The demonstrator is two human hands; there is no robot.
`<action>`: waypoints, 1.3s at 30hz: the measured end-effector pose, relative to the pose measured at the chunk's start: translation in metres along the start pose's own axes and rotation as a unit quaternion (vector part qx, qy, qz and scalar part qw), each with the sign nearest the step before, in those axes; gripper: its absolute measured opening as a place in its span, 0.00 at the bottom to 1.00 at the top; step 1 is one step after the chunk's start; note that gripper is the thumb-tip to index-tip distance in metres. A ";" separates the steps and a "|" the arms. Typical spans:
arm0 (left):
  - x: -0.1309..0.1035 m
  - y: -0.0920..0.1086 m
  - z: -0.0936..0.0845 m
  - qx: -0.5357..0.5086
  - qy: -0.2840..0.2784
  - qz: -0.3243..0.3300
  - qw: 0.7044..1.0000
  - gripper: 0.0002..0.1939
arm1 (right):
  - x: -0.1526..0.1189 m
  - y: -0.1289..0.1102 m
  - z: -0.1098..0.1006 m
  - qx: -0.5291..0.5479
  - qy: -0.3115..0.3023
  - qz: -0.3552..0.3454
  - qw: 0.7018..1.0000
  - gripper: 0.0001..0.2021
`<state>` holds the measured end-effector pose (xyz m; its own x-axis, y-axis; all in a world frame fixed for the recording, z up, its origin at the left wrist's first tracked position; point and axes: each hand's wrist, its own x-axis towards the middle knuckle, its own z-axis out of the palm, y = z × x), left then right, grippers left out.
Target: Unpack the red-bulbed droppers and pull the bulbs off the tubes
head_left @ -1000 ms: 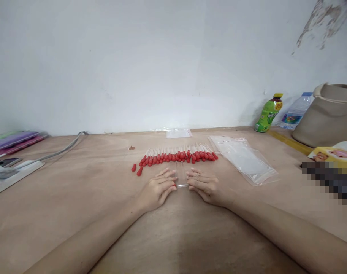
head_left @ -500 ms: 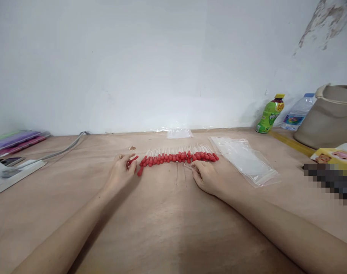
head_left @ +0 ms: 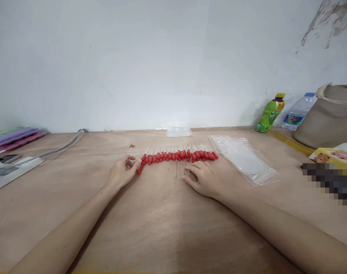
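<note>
A row of white, pointed sticks with red ends (head_left: 170,156) lies across the table, points toward the wall. My left hand (head_left: 122,170) is at the row's left end, its thumb and bent fingers closed around the end of a red-ended stick; the fingers hide most of the contact. One red end (head_left: 139,170) sticks out nearer to me, beside the thumb. My right hand (head_left: 204,179) rests palm down just in front of the row, thumb and fingers apart. Under and between its fingers are thin clear rods, and another clear rod (head_left: 176,173) lies to their left.
Clear zip bags (head_left: 247,160) lie to the right, and a smaller bag (head_left: 179,132) lies by the wall. Further right stand a green bottle (head_left: 270,114), a water bottle (head_left: 297,114) and a grey-beige bin (head_left: 327,118). A cable (head_left: 62,146) and packets (head_left: 16,139) are at left.
My left hand has moved right, bringing its red piece against the row's left end. My right thumb has spread away from the fingers, and that hand has shifted slightly left over the clear rods.
</note>
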<state>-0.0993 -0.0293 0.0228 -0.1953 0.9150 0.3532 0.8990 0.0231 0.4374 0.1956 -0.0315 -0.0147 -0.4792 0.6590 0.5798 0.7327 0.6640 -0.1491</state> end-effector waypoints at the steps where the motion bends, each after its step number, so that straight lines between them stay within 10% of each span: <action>1: 0.002 0.001 0.000 0.008 0.005 -0.004 1.000 0.21 | 0.000 -0.001 -0.002 -0.001 -0.005 -0.002 1.000 0.14; 17: 0.023 0.005 0.026 -0.023 0.093 -0.039 0.995 0.17 | 0.001 -0.009 -0.021 -0.007 -0.014 0.003 1.000 0.18; 22: 0.000 0.018 0.022 -0.094 0.199 0.095 0.971 0.13 | 0.000 -0.014 -0.044 -0.026 0.052 -0.007 0.998 0.16; 29: -0.045 0.055 0.034 -0.109 0.028 0.359 0.926 0.08 | -0.006 0.001 -0.044 -0.021 0.082 -0.059 0.995 0.23; 39: -0.047 0.059 0.039 -0.106 0.034 0.429 0.896 0.07 | -0.007 0.008 -0.023 0.054 -0.012 -0.135 0.989 0.14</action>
<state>-0.0220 -0.0553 -0.0002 0.5030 0.5324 0.6808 0.6361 -0.7613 0.1253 0.2159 -0.0390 -0.0018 -0.6631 0.4597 0.5908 0.5212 0.8500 -0.0764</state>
